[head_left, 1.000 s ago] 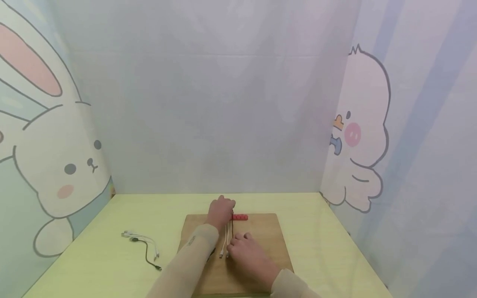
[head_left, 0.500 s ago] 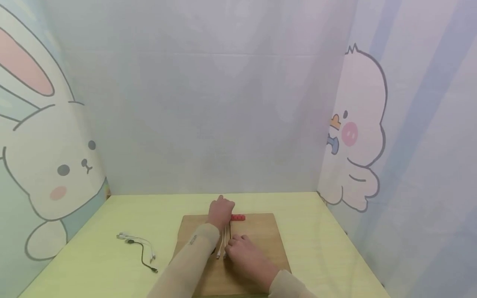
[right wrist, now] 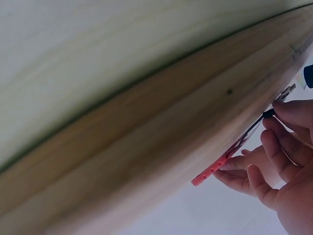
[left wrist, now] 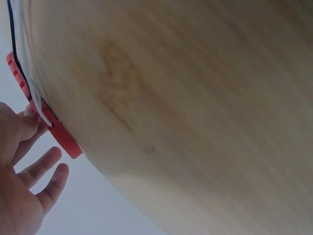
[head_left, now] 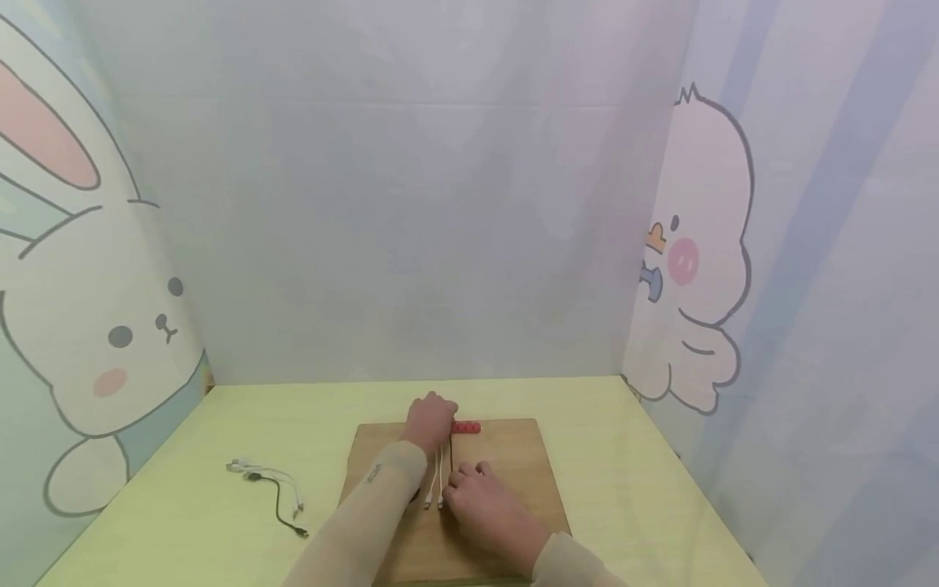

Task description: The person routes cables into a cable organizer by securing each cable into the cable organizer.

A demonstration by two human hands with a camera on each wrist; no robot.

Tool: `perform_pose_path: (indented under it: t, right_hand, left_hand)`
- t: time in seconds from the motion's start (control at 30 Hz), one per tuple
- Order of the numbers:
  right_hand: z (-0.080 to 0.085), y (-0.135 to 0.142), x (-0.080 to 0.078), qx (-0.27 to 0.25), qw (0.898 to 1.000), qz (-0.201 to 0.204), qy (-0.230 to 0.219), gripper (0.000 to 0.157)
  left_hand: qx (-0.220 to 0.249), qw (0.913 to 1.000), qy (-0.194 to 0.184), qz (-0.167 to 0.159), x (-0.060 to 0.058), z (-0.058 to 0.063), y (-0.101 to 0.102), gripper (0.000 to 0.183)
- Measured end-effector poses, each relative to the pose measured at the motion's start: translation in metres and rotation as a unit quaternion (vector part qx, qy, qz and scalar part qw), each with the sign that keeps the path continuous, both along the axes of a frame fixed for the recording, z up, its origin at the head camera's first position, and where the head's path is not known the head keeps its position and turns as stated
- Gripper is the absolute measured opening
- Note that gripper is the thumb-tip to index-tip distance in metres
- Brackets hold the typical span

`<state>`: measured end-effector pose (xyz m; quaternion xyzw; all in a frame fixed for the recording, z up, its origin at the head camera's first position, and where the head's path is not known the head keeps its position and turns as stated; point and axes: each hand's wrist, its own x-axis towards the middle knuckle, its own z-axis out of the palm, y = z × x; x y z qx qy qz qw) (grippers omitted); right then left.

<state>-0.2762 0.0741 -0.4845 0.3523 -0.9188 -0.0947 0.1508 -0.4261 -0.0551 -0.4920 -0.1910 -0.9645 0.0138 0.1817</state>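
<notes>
At the board's far edge, my left hand (head_left: 430,420) has thumb and fingers around a red slotted cable holder (left wrist: 66,139), where a black cable (left wrist: 14,44) and white cables (left wrist: 36,100) run in. Its two outer fingers are spread off the holder. Nearer to me, my right hand (head_left: 487,509) pinches the black plug end (right wrist: 269,113) of the black cable between thumb and finger. That cable stretches straight from the plug to the holder. Two white cables (head_left: 429,499) lie side by side, left of the right hand. The left hand covers the holder's left part in the head view.
A wooden board (head_left: 513,465) lies on the pale yellow table (head_left: 601,456) under both hands. To the left, white cables (head_left: 275,471) and a black cable (head_left: 279,505) lie loose on the table. A dark end (head_left: 414,496) peeks out beside my left forearm.
The head view has shifted slightly, so the scene sits a little further left. Both hands keep nearly the same places at the holder and the black cable.
</notes>
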Motion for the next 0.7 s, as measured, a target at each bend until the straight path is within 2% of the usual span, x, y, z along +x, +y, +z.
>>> perform_pose_path:
  t: [0.17,0.33,0.7]
  right_hand:
    - [-0.0003,0.0002,0.0003,0.005,1.0,-0.001,0.009,0.012]
    - [0.0003,-0.0006,0.0006,0.004,1.0,-0.002,0.012,0.013]
    - [0.0006,-0.0023,-0.0009,0.005,1.0,-0.002,0.012,0.014]
  left_hand:
    - [0.007,0.9998,-0.017,-0.002,0.0041,0.0026,-0.0015,0.017]
    - [0.012,0.9998,-0.018,-0.006,0.0085,0.0057,-0.0041,0.015]
    - [0.014,0.9996,-0.022,-0.012,0.009,0.0071,-0.009,0.016]
